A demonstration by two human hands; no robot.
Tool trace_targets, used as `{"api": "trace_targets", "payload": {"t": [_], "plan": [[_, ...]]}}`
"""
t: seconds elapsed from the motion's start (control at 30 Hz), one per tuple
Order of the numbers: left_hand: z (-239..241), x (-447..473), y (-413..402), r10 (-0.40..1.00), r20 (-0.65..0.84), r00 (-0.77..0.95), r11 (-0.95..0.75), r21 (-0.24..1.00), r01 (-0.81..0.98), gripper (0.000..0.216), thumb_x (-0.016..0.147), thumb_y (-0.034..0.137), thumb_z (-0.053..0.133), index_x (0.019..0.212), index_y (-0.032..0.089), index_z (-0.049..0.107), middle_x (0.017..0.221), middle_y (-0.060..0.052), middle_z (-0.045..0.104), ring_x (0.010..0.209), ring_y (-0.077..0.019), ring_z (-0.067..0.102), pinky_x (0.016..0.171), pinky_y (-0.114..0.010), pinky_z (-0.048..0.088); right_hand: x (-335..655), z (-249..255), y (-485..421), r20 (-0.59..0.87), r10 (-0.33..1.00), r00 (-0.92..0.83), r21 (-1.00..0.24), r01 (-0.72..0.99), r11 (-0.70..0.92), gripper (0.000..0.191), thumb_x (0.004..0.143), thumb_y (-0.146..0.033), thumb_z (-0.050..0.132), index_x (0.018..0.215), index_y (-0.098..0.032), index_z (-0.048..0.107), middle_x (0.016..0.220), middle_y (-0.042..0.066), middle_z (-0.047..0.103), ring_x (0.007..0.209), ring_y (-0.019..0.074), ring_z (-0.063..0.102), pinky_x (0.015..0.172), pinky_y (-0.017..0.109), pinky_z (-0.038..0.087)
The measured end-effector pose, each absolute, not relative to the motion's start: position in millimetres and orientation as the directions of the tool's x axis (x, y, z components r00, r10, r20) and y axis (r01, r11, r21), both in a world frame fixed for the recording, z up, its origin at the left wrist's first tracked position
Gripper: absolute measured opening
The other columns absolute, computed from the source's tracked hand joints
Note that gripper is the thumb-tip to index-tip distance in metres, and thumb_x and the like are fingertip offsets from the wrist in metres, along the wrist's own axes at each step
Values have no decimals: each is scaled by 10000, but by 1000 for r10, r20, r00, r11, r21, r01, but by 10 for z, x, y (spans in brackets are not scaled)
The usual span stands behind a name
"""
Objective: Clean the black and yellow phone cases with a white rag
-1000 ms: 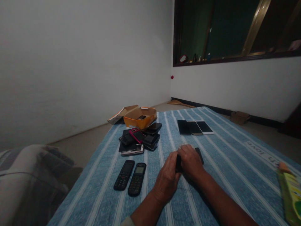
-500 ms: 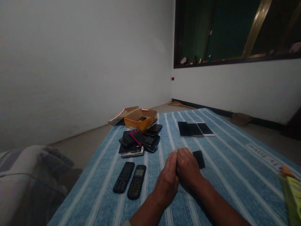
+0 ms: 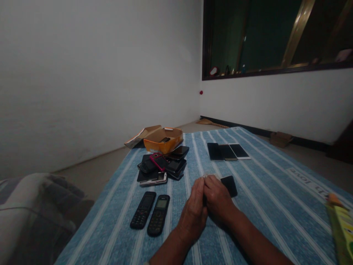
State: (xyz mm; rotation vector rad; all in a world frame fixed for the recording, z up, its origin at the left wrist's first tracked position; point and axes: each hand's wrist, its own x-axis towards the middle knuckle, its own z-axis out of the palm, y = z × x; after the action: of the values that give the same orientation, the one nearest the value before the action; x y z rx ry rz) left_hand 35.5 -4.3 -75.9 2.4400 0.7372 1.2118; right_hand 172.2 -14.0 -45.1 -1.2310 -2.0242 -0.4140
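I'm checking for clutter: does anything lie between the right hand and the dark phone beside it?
Nothing visible does: the right hand partly hides the dark phone in this view; whether they touch is unclear.

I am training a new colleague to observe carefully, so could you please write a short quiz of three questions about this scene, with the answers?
1. True or false: the lone black phone is closer to the left hand than to the right hand.
2. The open box just beyond the phone pile is: A) green, B) orange, C) blue.
3. Fill in: in the far row of three phones, the rightmost has a ____ frame.

Key: 1. False; 2. B; 3. white.
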Motion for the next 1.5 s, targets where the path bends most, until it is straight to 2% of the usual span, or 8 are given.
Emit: {"api": "trace_targets", "payload": {"t": [0.33, 0.53, 0.73, 0.97, 1.27, 1.5], "plan": [[-776, 329, -32, 585, 627, 514, -809, 496, 315, 860, 815, 15, 460, 1524, 250, 33, 1540, -146, 307, 1425, -284, 309, 1130, -517, 361, 1743, -464, -155, 769, 549, -328, -135, 756, 640, 188, 933, -95, 459, 966, -109, 643, 882, 104, 619, 866, 239, 491, 786, 387, 476], [-768, 342, -33, 588, 621, 518, -806, 504, 311, 836, 830, 27, 458, 1522, 249, 43, 1533, -154, 308, 1423, -293, 309, 1131, -532, 355, 1755, -441, -141, 788, 539, -298, -163, 743, 650, 229, 944, -100, 419, 892, -136, 639, 832, 82, 594, 814, 217, 493, 750, 359, 466], [-752, 360, -45, 586, 606, 538, -805, 511, 301, 857, 806, -8, 429, 1520, 248, 31, 1541, -164, 279, 1431, -291, 290, 1132, -545, 346, 1785, -474, -118, 773, 583, -250, -215, 761, 611, 249, 919, -77, 413, 834, -156, 634, 797, 63, 583, 792, 202, 498, 725, 325, 449], [-735, 374, -53, 611, 586, 533, -786, 528, 321, 877, 753, -37, 451, 1510, 237, 102, 1525, -140, 326, 1416, -280, 324, 1126, -528, 366, 1899, -503, -83, 723, 665, -188, -204, 861, 466, 228, 876, -72, 453, 853, -176, 654, 852, 75, 626, 838, 217, 515, 772, 325, 448], [-709, 338, -72, 645, 546, 535, -759, 542, 362, 790, 809, 20, 493, 1502, 204, 160, 1476, -161, 410, 1378, -290, 394, 1094, -516, 413, 2154, -606, -21, 648, 759, -67, -169, 959, 229, 283, 784, 28, 475, 798, -180, 667, 908, 94, 661, 908, 242, 527, 820, 329, 441], [-744, 327, -66, 650, 526, 549, -758, 505, 413, 825, 822, 34, 514, 1508, 234, 101, 1487, -175, 392, 1393, -312, 367, 1097, -539, 402, 2330, -669, 16, 645, 764, 10, -171, 977, 131, 392, 722, 89, 446, 845, -193, 689, 966, 94, 687, 949, 245, 554, 837, 333, 450]]}}
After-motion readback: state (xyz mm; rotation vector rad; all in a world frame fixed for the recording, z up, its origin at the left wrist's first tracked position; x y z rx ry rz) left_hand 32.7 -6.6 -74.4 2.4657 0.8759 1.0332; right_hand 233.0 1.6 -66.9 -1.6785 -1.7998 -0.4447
